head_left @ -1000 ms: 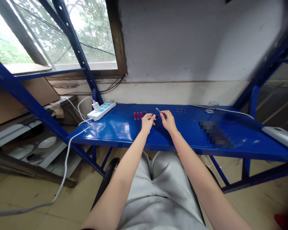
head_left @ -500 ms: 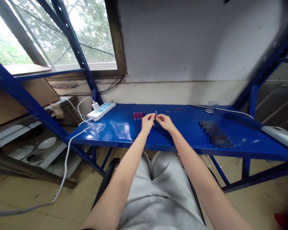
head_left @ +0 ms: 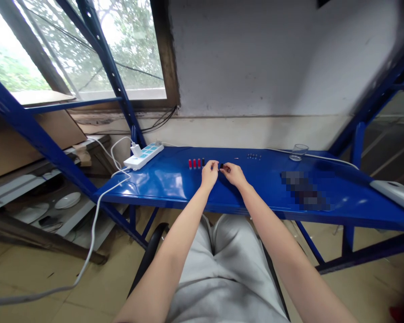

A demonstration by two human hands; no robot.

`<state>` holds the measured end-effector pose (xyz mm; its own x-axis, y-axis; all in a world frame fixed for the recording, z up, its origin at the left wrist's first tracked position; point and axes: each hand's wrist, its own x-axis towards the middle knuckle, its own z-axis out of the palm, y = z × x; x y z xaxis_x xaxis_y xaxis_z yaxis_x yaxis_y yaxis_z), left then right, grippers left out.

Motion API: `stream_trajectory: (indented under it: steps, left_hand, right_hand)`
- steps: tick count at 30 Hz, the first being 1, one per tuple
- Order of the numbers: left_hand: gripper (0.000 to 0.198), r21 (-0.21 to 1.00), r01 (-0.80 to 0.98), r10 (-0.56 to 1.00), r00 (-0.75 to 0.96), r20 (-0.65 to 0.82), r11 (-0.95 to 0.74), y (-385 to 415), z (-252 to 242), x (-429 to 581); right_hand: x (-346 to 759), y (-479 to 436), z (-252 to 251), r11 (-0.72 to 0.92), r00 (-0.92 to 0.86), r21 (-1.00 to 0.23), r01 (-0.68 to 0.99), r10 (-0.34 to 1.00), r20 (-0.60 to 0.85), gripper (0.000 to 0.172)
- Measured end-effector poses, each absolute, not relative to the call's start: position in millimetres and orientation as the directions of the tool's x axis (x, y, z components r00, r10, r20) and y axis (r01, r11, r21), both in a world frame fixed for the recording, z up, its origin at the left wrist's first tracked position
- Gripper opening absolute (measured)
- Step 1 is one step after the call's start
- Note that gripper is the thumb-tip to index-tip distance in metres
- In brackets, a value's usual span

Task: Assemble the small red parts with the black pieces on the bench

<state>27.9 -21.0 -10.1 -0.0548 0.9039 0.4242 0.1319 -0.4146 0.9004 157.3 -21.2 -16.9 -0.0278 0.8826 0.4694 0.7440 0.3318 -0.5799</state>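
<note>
My left hand [head_left: 209, 173] is closed in a pinch just above the blue table; what it holds, if anything, is too small to make out. Close beside it, my right hand [head_left: 234, 172] pinches a small black cylinder [head_left: 221, 166] between thumb and fingertips. To the left of my left hand, three small red cylinders [head_left: 194, 164] stand upright in a row. A dark cylinder [head_left: 203, 161] ends that row, partly hidden by my left hand. Beyond my right hand lie a tiny sliver-like piece [head_left: 236, 158] and several tiny metallic bits [head_left: 254, 156].
The blue table [head_left: 161, 190] carries a white power strip [head_left: 144, 155] at left and a clear glass [head_left: 298, 152] at back right. A blurred-out dark object [head_left: 305, 190] lies at right, near a white device [head_left: 395, 195]. A white cable [head_left: 93, 233] hangs off the left side.
My hands have drawn slightly apart at the fingertips. The upright grey-topped piece between them no longer shows; a black cylinder shows in my right fingers. The view has shifted slightly.
</note>
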Motion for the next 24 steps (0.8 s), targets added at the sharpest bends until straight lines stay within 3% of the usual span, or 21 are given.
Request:
stream_trajectory:
  steps: [7, 14, 24]
  left_hand:
    - [0.019, 0.809, 0.333, 0.864, 0.041, 0.501, -0.485, -19.5, -17.0, 27.3]
    - [0.019, 0.79, 0.383, 0.867, 0.072, 0.492, -0.48, -18.1, -19.7, 28.3]
    - [0.019, 0.803, 0.365, 0.872, 0.053, 0.488, -0.471, -20.0, -19.1, 27.6]
  right_hand:
    - [178.7, 10.8, -16.4, 0.036, 0.24, -0.57, 0.821, 0.884, 0.402, 0.017]
    - [196.5, 39.6, -10.7, -0.095, 0.273, -0.511, 0.854, 0.919, 0.285, 0.018]
    - [192.2, 56.4, -12.2, -0.124, 0.246, -0.463, 0.878, 0.946, 0.213, 0.02]
